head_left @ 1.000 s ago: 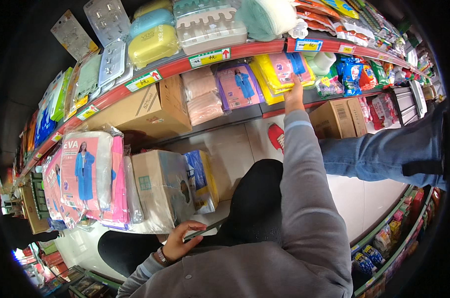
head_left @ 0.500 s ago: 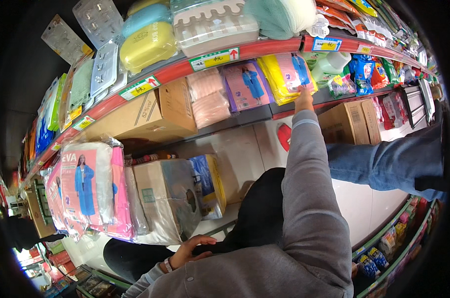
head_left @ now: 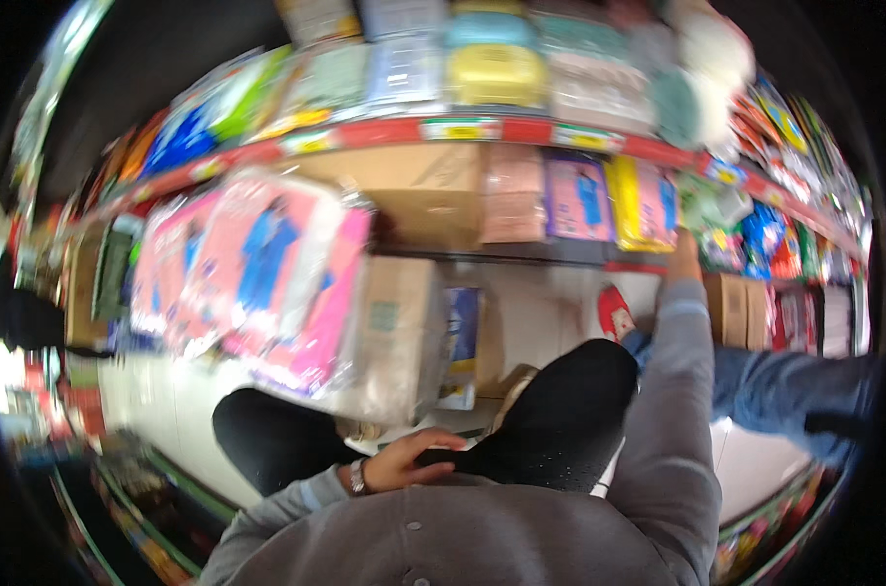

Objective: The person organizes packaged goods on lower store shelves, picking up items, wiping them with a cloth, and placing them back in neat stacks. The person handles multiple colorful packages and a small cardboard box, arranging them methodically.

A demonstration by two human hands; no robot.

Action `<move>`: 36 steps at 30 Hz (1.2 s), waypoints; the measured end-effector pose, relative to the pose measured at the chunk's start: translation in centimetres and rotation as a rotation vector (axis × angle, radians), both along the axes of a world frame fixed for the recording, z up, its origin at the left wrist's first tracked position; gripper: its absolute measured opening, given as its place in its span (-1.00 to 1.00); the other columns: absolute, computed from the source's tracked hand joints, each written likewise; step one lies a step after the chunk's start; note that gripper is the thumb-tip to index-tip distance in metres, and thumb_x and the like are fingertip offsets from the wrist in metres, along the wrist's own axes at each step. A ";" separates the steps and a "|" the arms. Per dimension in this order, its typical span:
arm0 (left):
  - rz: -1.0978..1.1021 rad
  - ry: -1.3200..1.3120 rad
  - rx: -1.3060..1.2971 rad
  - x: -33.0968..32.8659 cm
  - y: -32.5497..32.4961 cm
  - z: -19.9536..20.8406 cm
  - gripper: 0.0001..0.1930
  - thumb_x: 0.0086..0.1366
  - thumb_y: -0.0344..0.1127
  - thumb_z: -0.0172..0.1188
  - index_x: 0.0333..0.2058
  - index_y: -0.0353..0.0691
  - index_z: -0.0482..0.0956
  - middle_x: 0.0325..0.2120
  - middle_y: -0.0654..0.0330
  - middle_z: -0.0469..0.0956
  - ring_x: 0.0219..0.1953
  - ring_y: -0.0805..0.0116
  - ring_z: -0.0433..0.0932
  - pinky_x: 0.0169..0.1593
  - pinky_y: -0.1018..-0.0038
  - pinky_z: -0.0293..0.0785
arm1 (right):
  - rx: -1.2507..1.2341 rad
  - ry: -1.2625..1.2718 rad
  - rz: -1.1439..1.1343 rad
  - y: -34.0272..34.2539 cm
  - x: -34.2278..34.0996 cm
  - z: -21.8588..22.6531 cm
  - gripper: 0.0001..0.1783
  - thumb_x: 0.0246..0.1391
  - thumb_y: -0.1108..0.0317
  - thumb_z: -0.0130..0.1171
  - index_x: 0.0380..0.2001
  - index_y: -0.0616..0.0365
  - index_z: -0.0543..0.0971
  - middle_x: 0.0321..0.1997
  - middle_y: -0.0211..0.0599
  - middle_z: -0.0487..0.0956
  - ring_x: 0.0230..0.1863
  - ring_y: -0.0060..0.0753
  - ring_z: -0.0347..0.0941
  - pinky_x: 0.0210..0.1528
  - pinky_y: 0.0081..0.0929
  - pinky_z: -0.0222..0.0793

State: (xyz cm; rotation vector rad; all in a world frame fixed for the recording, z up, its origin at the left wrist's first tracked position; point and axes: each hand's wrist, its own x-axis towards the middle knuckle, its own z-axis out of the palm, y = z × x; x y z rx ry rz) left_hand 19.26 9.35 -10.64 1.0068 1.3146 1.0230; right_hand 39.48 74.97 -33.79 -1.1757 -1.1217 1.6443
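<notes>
Grey cloth covers the torso at the lower edge of the frame, where the left hand (head_left: 409,461), a wristwatch (head_left: 357,477) on its wrist, lies over the lap with fingers loosely spread and slightly bent, gripping nothing visible. Black-trousered knees (head_left: 570,420) flank it. Beyond, left of centre, a plastic-wrapped cardboard box (head_left: 396,337) stands just beside clear-bagged raincoat packs (head_left: 257,269). Right of centre, a red shoe (head_left: 615,313) and another person's jeans leg (head_left: 785,391) show.

Farther up, the right hand (head_left: 685,252) reaches to the lower edge of a yellow-bordered raincoat pack (head_left: 643,205) on the lower shelf, upper right of the frame; blur hides whether its fingers grasp it. Just left are a purple-bordered pack (head_left: 578,210), pale pink packages (head_left: 513,195) and a brown carton (head_left: 423,200). Above the red shelf edge, top centre, sits a yellow plastic case (head_left: 499,78).
</notes>
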 end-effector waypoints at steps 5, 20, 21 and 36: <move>0.194 0.132 0.155 -1.1 -2.5 3.1 -0.69 0.29 -0.37 0.18 -0.01 -0.28 0.47 -0.05 0.08 0.51 0.04 0.22 0.48 0.10 0.35 0.37 | -0.067 -0.268 0.452 -14.3 -9.5 16.4 -0.69 0.12 0.29 0.07 -0.07 0.14 0.52 -0.11 -0.27 0.57 -0.05 -0.35 0.50 -0.04 -0.34 0.44; 1.124 -0.143 0.338 -8.1 -14.7 0.3 -0.82 0.33 -0.31 0.14 -0.19 -0.30 0.53 -0.30 0.20 0.61 -0.23 0.46 0.56 -0.08 0.51 0.43 | -0.150 0.260 0.852 -52.9 -30.4 27.1 -0.60 0.14 0.42 0.09 0.06 0.22 0.39 -0.01 -0.28 0.48 0.02 -0.35 0.39 0.15 -0.29 0.28; 1.205 -0.252 0.329 -8.4 -15.3 0.2 -0.81 0.34 -0.29 0.13 -0.20 -0.30 0.53 -0.31 0.20 0.61 -0.24 0.47 0.56 -0.09 0.52 0.42 | -0.166 0.256 0.846 -53.3 -30.9 27.1 -0.62 0.13 0.42 0.09 0.04 0.18 0.42 -0.02 -0.31 0.49 0.01 -0.37 0.38 0.14 -0.28 0.26; 1.254 -0.497 0.381 -9.1 -19.6 1.0 -0.78 0.35 -0.26 0.09 -0.14 -0.26 0.49 -0.29 0.19 0.60 -0.24 0.46 0.56 -0.11 0.55 0.43 | -0.347 0.393 0.679 -53.3 -35.6 26.4 -0.50 0.00 0.56 0.25 0.05 0.21 0.42 -0.04 -0.21 0.56 -0.03 -0.24 0.53 0.04 -0.21 0.49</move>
